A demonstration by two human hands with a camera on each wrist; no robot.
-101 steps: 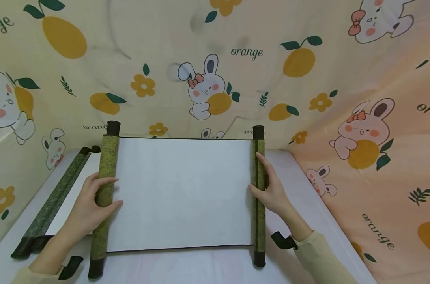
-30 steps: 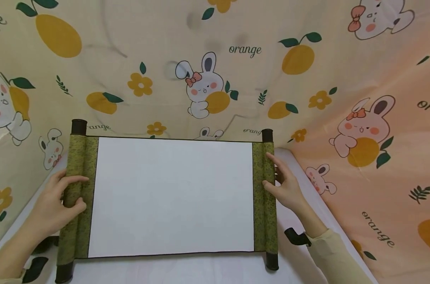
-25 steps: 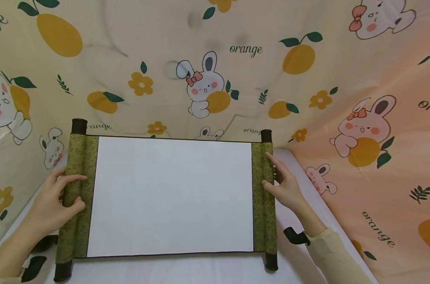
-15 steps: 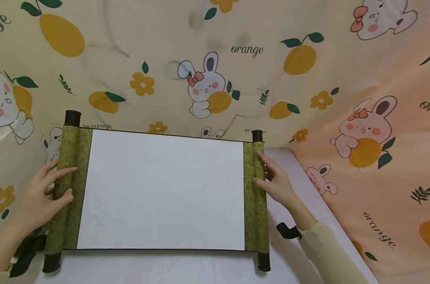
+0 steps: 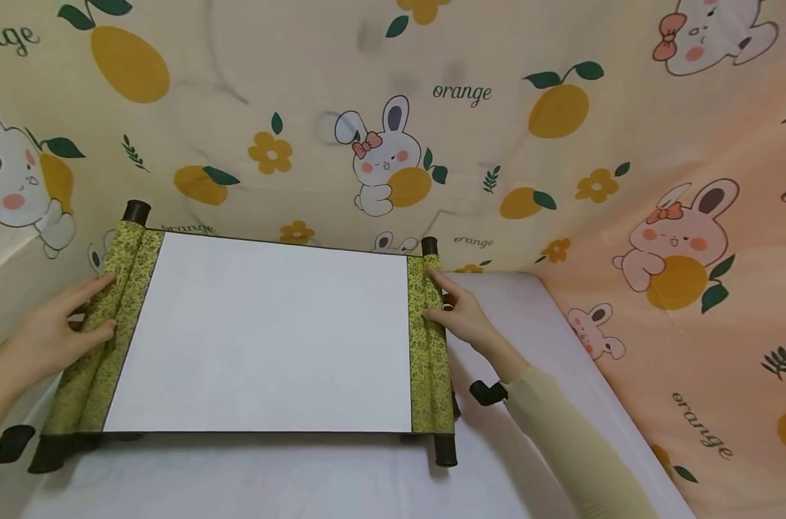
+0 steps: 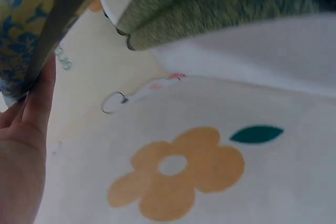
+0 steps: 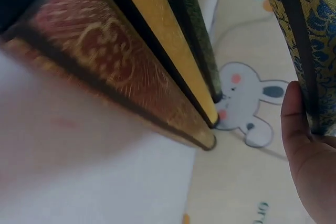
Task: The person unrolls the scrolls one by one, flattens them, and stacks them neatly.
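Note:
A hanging scroll [image 5: 270, 339] with blank white paper, green-gold brocade ends and black knobs is held spread between both hands. My left hand [image 5: 45, 331] grips its left roll [image 5: 91, 346], thumb and a finger on the front. My right hand [image 5: 464, 313] pinches the right roll [image 5: 437, 346] the same way. The wrist views show the back of each roll, blue and yellow patterned, with the left hand [image 6: 26, 140] and right hand [image 7: 315, 161] around the edges. Beneath it lie other rolls, mostly hidden in the head view.
In the right wrist view a red-gold brocade roll [image 7: 105, 51], a yellow roll [image 7: 163, 30] and a dark green roll [image 7: 197, 30] lie on the white table [image 7: 105, 177]. A green roll [image 6: 220, 3] shows in the left wrist view. Printed cloth [image 5: 341, 58] backs the table.
Since the earliest frame the scroll has been spread wider, showing its brocade bands. In the last second both hands have carried it left and away, over the other rolls.

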